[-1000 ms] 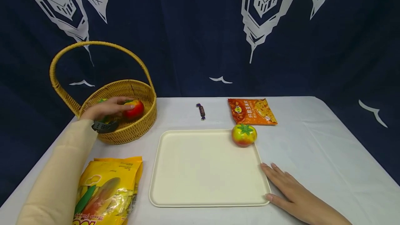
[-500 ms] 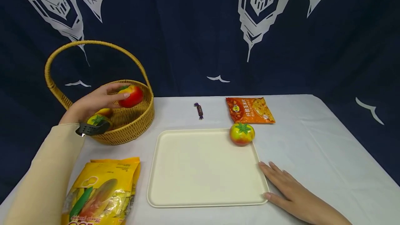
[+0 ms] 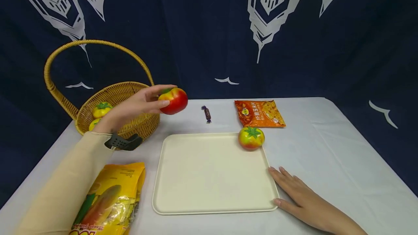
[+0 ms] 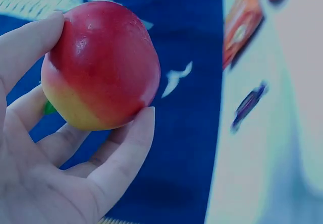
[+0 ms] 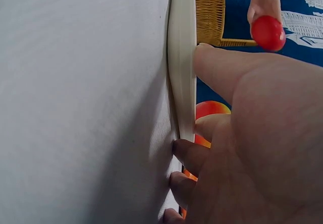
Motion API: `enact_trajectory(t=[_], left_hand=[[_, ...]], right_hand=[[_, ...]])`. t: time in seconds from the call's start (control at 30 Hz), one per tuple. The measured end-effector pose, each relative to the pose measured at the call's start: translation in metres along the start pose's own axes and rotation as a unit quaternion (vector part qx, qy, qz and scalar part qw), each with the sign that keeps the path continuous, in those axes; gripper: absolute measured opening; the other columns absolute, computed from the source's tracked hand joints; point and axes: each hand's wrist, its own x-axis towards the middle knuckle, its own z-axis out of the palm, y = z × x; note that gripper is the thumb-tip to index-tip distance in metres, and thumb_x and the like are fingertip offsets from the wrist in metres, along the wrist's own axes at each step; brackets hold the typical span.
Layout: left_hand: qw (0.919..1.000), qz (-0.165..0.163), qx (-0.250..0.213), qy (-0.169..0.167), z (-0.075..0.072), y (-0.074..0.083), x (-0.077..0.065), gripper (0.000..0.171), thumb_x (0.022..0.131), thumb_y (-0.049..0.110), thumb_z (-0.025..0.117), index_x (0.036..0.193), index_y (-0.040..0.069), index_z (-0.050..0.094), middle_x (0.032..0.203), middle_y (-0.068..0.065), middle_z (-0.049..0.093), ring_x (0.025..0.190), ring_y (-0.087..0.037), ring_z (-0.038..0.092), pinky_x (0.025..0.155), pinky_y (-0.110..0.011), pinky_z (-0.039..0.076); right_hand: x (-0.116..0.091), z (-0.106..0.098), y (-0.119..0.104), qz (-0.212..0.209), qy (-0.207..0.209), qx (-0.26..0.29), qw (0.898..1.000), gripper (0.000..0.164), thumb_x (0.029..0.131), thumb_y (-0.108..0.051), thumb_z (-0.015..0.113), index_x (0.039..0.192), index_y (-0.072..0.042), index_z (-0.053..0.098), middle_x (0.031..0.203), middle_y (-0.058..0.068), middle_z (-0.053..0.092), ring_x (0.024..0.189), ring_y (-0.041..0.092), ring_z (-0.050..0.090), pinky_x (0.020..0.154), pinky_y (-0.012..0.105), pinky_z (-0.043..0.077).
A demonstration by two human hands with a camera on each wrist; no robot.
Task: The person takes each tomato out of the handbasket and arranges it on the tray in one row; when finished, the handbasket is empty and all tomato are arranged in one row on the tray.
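Observation:
My left hand (image 3: 138, 102) holds a red-and-yellow fruit (image 3: 175, 101) with a green leaf, between thumb and fingers. The fruit hangs in the air just right of the wicker basket (image 3: 151, 124). In the left wrist view the fruit (image 4: 103, 67) sits between the thumb and several curled fingertips. My right hand (image 3: 305, 202) lies with fairly straight fingers against the right edge of the cream tray (image 3: 212, 177). A yellow-red tomato (image 3: 251, 139) with a green top rests at the tray's far right corner. Two more green-topped yellow fruits (image 3: 102, 110) show inside the basket.
A yellow mango snack bag (image 3: 111, 198) lies at front left, partly behind my left sleeve. Behind the tray are a small dark wrapped candy (image 3: 207, 114) and an orange snack packet (image 3: 259, 114). A navy patterned cloth (image 3: 196, 39) hangs behind the white table.
My left hand has lifted the red-and-yellow fruit out of the basket and carried it right, past the rim. The right hand has stayed at the tray's edge.

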Motion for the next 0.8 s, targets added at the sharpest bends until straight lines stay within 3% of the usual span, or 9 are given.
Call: enact_trajectory(t=[0.1,0.2,0.3,0.37,0.4,0.5,0.6,0.8], left_hand=[[0.9994,0.007,-0.010,-0.032,0.022,-0.004,0.013,0.058,0.091,0.027,0.062,0.143,0.018,0.037,0.130,-0.010,0.046,0.109,-0.031,0.050,0.092,-0.043,0.043],[0.9990,0.007,0.007,-0.043,0.043,-0.010,0.028,0.059,0.091,0.025,0.064,0.143,0.015,0.039,0.129,-0.010,0.046,0.107,-0.030,0.050,0.090,-0.040,0.045],[0.9987,0.011,0.023,-0.045,0.063,-0.016,0.041,0.056,0.090,0.019,0.065,0.141,0.011,0.043,0.126,-0.011,0.049,0.104,-0.029,0.051,0.087,-0.036,0.047],[0.9984,0.016,0.030,-0.046,0.076,-0.020,0.048,0.054,0.089,0.016,0.066,0.138,0.009,0.046,0.123,-0.010,0.051,0.103,-0.029,0.051,0.086,-0.034,0.047],[0.9980,0.021,0.033,-0.049,0.081,-0.022,0.051,0.054,0.088,0.015,0.067,0.138,0.008,0.047,0.122,-0.010,0.052,0.103,-0.029,0.051,0.086,-0.033,0.047],[0.9967,0.032,0.046,-0.059,0.096,-0.027,0.059,0.054,0.087,0.014,0.068,0.136,0.007,0.049,0.121,-0.008,0.055,0.105,-0.028,0.050,0.086,-0.032,0.045],[0.9953,0.033,0.063,-0.066,0.108,-0.030,0.065,0.055,0.085,0.014,0.070,0.136,0.007,0.050,0.123,-0.006,0.055,0.108,-0.026,0.048,0.088,-0.032,0.044],[0.9927,0.036,0.097,-0.062,0.124,-0.040,0.075,0.057,0.081,0.017,0.075,0.133,0.010,0.053,0.126,-0.002,0.055,0.110,-0.021,0.047,0.098,-0.036,0.037]], right_hand=[[0.000,0.000,0.000,0.001,-0.001,0.002,1.000,0.073,0.089,-0.053,0.053,0.150,-0.024,0.024,0.151,0.007,0.023,0.137,0.035,0.015,0.101,0.013,-0.009],[0.002,-0.001,0.000,0.010,-0.009,0.011,1.000,0.074,0.089,-0.054,0.053,0.150,-0.023,0.024,0.152,0.008,0.023,0.137,0.035,0.013,0.110,0.035,-0.002],[0.003,-0.001,-0.001,0.017,-0.015,0.013,1.000,0.075,0.088,-0.055,0.053,0.150,-0.022,0.025,0.152,0.009,0.022,0.137,0.036,0.012,0.106,0.057,0.008],[0.004,-0.001,-0.001,0.017,-0.014,0.011,1.000,0.076,0.088,-0.055,0.053,0.150,-0.021,0.025,0.151,0.010,0.023,0.137,0.037,0.013,0.103,0.061,0.012],[0.003,-0.001,-0.001,0.016,-0.013,0.009,1.000,0.075,0.088,-0.055,0.053,0.150,-0.022,0.025,0.151,0.009,0.023,0.137,0.037,0.013,0.105,0.058,0.010],[0.001,0.001,-0.001,-0.004,0.006,-0.004,1.000,0.073,0.089,-0.052,0.054,0.149,-0.021,0.026,0.151,0.008,0.025,0.136,0.036,0.016,0.110,0.033,0.002],[-0.001,0.002,-0.002,-0.021,0.022,-0.013,0.999,0.071,0.090,-0.050,0.054,0.149,-0.021,0.027,0.150,0.007,0.027,0.136,0.035,0.019,0.099,0.009,-0.007],[-0.001,0.001,-0.002,-0.020,0.026,-0.017,0.999,0.071,0.090,-0.051,0.054,0.149,-0.022,0.027,0.150,0.006,0.027,0.136,0.033,0.019,0.101,0.012,-0.006]])
